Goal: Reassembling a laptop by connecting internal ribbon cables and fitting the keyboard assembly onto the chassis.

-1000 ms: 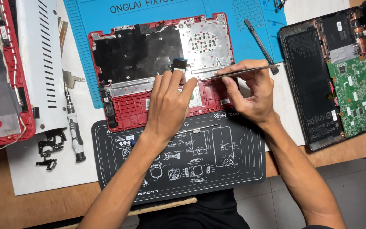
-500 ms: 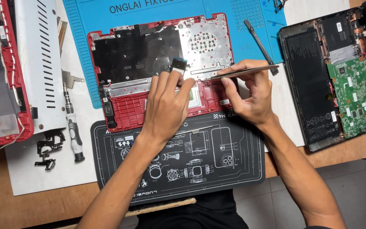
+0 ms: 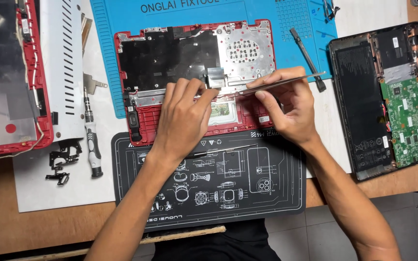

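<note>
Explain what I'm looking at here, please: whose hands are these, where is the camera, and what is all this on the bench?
The picture comes from one camera worn on a person's head, looking down at their own two bare hands; there is no machine. The left hand rests its fingers on an opened red laptop shell, which lies partly on a blue work mat. The right hand holds thin metal tweezers pointed toward the shell's middle. In front lies a black mat with white drawings. To the left are a small screwdriver, black hinges and a white vented cover. To the right sits another opened laptop with a green circuit board.
</note>
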